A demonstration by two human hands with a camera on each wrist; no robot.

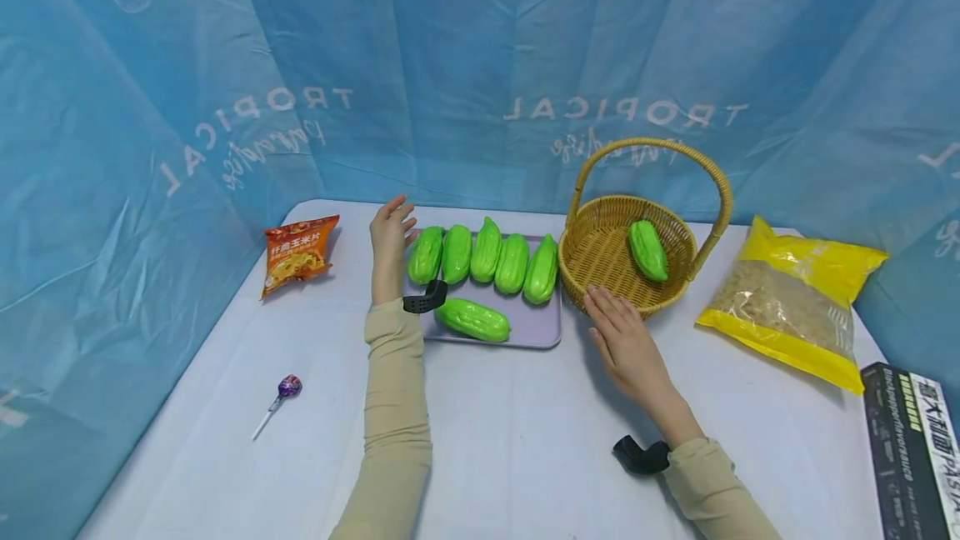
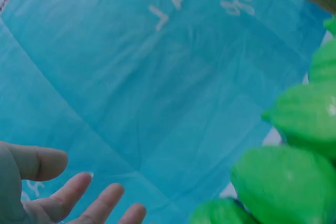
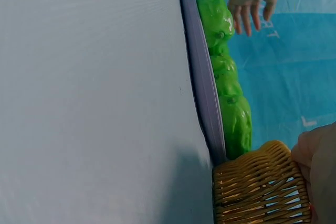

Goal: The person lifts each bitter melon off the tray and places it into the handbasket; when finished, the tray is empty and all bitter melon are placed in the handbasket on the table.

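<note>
One green gourd (image 1: pixel 647 250) lies in the wicker basket (image 1: pixel 600 252); six wait on the tray (image 1: pixel 536 325) beside it, both hands (image 1: pixel 392 233) (image 1: pixel 626 344) open, empty.

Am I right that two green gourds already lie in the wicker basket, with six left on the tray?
Not quite: the head view shows only one green gourd in the wicker basket. Six do remain on the tray.

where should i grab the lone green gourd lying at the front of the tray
Grip the green gourd across its thick middle, from above. It lies flat and crosswise on the tray, apart from the row behind, so both long sides are free for the left hand.
</note>
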